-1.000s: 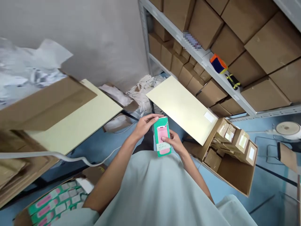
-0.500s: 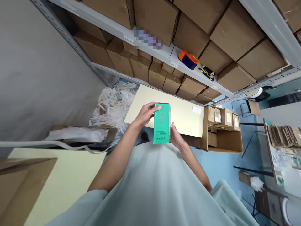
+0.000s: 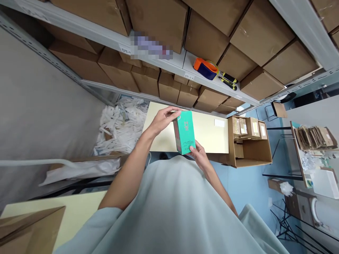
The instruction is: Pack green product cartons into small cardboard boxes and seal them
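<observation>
In front of my body is a small green carton (image 3: pixel 186 133), tilted, with printing on its front and one side face showing. My left hand (image 3: pixel 162 119) pinches its top left corner, the fingers over the upper edge. At the lower right corner, my right hand (image 3: pixel 200 157) grips the carton with the thumb on the front; its other fingers are mostly hidden behind. Beneath and beyond the carton is a cream tabletop (image 3: pixel 209 139) with a white label on it.
An open cardboard box (image 3: pixel 254 155) with several smaller cartons stands to the right. Shelves packed with brown boxes (image 3: pixel 209 38) run across the back, with an orange and blue tape dispenser (image 3: pixel 206 68) and yellow-black cutters (image 3: pixel 229 81) on one. White scraps (image 3: pixel 116 123) are heaped at left.
The carton has turned and tilted, now showing its left side instead of its right. My right thumb has moved from its side onto the lower front. My left hand has shifted toward the top corner.
</observation>
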The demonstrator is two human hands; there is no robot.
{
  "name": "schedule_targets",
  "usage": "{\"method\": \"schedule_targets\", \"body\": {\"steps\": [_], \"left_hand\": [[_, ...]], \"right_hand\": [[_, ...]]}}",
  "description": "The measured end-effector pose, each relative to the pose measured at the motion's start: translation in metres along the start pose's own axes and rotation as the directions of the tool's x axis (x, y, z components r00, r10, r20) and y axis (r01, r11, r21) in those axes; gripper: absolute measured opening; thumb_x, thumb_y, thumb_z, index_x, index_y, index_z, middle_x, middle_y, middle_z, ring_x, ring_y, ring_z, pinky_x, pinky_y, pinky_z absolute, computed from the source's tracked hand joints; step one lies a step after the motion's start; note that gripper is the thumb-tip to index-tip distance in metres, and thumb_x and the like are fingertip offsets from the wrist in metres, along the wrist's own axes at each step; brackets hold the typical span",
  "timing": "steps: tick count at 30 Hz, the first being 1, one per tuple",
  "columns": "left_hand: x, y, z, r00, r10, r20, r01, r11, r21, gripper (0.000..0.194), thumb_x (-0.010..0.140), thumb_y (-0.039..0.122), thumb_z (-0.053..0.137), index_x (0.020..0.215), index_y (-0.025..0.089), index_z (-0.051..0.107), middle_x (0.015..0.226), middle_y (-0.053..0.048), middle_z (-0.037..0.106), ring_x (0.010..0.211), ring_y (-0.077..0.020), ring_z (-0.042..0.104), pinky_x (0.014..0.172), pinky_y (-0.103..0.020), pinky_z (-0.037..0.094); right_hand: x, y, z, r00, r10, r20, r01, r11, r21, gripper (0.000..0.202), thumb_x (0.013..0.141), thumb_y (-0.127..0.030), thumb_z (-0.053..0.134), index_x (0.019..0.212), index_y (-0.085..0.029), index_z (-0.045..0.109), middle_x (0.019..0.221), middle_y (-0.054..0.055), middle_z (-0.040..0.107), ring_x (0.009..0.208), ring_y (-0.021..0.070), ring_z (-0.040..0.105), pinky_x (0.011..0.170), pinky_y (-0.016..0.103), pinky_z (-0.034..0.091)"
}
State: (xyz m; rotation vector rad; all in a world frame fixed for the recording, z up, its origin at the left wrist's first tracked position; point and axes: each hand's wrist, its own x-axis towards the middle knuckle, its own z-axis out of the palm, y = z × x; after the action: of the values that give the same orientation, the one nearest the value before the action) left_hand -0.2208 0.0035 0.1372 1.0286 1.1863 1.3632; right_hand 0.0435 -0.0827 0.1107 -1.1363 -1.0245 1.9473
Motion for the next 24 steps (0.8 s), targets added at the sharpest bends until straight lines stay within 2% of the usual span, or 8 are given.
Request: {"method": "schedule_targets", "body": {"steps": [2,5,9,12,15,17,19,24], "left_hand": [[0.009,0.001,-0.004,1.000,-0.013,0.018,0.014,1.000,-0.026,0.064,0.082,0.081,0.090,0.105,0.022,0.088,0.117,-0.013,0.085,0.112,-0.0328,0.077,0.096,-0.042,0.065],[0.022,-0.002,-0.006,0.998,-0.060,0.005,0.060,0.990,-0.130,0.059,0.080,0.073,0.093,0.110,0.023,0.087,0.117,-0.011,0.084,0.110,-0.0314,0.077,0.093,-0.041,0.066],[0.033,-0.006,0.005,0.996,-0.085,-0.012,0.080,0.965,-0.251,0.054,0.079,0.062,0.094,0.115,0.025,0.081,0.125,-0.010,0.082,0.109,-0.0274,0.078,0.088,-0.038,0.068],[0.031,-0.006,0.017,0.992,-0.116,-0.057,0.102,0.974,-0.204,0.055,0.078,0.060,0.094,0.116,0.026,0.076,0.131,-0.010,0.079,0.116,-0.0281,0.078,0.088,-0.038,0.069],[0.023,-0.002,0.021,0.974,-0.143,-0.177,0.134,0.989,-0.061,0.059,0.076,0.056,0.097,0.121,0.026,0.076,0.137,-0.011,0.079,0.114,-0.0291,0.080,0.087,-0.039,0.070],[0.017,-0.001,0.018,0.957,-0.127,-0.261,0.144,0.988,0.046,0.058,0.075,0.053,0.098,0.121,0.025,0.077,0.135,-0.010,0.080,0.109,-0.0290,0.081,0.089,-0.041,0.070],[0.014,-0.002,0.013,0.945,-0.085,-0.315,0.139,0.978,0.153,0.057,0.075,0.051,0.098,0.120,0.024,0.078,0.132,-0.010,0.081,0.111,-0.0296,0.081,0.094,-0.042,0.070],[0.021,-0.018,0.018,0.939,0.004,-0.343,0.101,0.953,0.286,0.061,0.074,0.055,0.099,0.122,0.023,0.080,0.137,-0.012,0.081,0.123,-0.0310,0.078,0.104,-0.042,0.068]], "right_hand": [[0.006,-0.001,-0.004,0.998,0.046,0.039,-0.049,0.996,0.081,0.064,0.087,-0.066,0.096,0.131,-0.023,0.079,0.128,0.010,0.085,0.118,0.0290,0.082,0.096,0.040,0.073],[0.018,-0.001,-0.008,0.982,0.170,0.079,-0.184,0.955,0.233,0.053,0.094,-0.064,0.089,0.123,-0.021,0.076,0.109,0.011,0.087,0.112,0.0310,0.084,0.089,0.042,0.073],[0.036,-0.001,-0.008,0.937,0.321,0.140,-0.348,0.816,0.461,0.046,0.107,-0.059,0.069,0.131,-0.020,0.072,0.110,0.013,0.087,0.096,0.0261,0.082,0.083,0.037,0.071],[0.048,0.000,-0.005,0.902,0.364,0.232,-0.430,0.713,0.554,0.053,0.109,-0.060,0.057,0.135,-0.016,0.070,0.109,0.014,0.086,0.086,0.0236,0.078,0.078,0.034,0.069],[0.061,0.006,-0.004,0.862,0.384,0.330,-0.506,0.667,0.546,0.056,0.109,-0.059,0.049,0.134,-0.014,0.070,0.108,0.016,0.086,0.082,0.0236,0.078,0.075,0.033,0.067],[0.070,0.010,-0.006,0.832,0.405,0.380,-0.552,0.677,0.487,0.055,0.109,-0.058,0.048,0.136,-0.014,0.069,0.108,0.016,0.086,0.084,0.0253,0.080,0.076,0.035,0.067],[0.079,0.014,-0.011,0.825,0.420,0.379,-0.556,0.722,0.411,0.049,0.111,-0.055,0.052,0.137,-0.016,0.068,0.108,0.015,0.087,0.088,0.0267,0.083,0.079,0.036,0.069],[0.091,0.017,-0.034,0.907,0.321,0.271,-0.396,0.869,0.295,0.037,0.104,-0.041,0.083,0.131,-0.018,0.072,0.112,0.011,0.087,0.096,0.0241,0.084,0.089,0.036,0.072]]}}
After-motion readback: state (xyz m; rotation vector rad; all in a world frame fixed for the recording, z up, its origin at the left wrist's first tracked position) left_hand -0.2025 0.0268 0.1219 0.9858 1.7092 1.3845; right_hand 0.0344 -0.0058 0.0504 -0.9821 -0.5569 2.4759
